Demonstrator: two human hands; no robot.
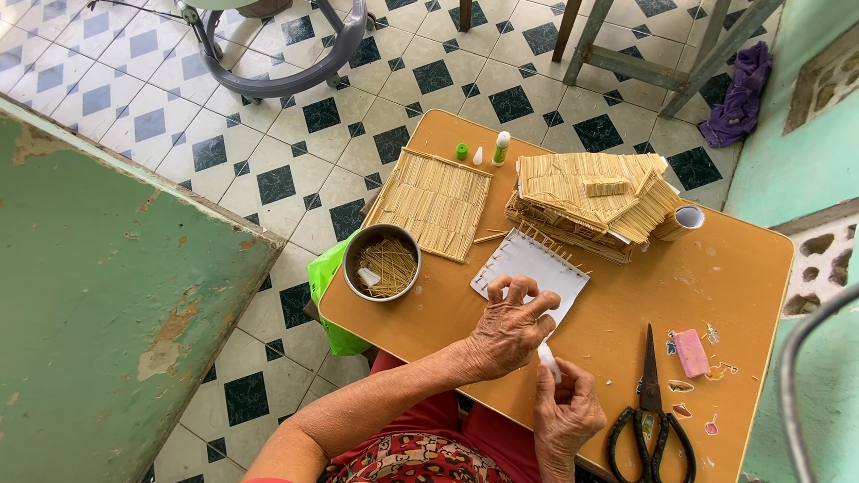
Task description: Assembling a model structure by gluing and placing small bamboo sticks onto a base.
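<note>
Tiled floor, green wall, small orange worktop [617,304] crowded with stick craft.
From the left: a metal bowl [382,261] of thin sticks within reach, a flat stick mat [433,202], then my left hand [510,326] pressing the white card [530,268] flat, grip closed on its edge; my right hand [565,411] pinches a small white glue tube [548,361]; stick house [595,201] behind, scissors [651,420] right.

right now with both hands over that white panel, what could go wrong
The left hand presses the white panel, whose protruding sticks could snap. The stick house sits right behind it, so a shove might knock it. The glue bottle near the far edge of the table could tip.
</note>
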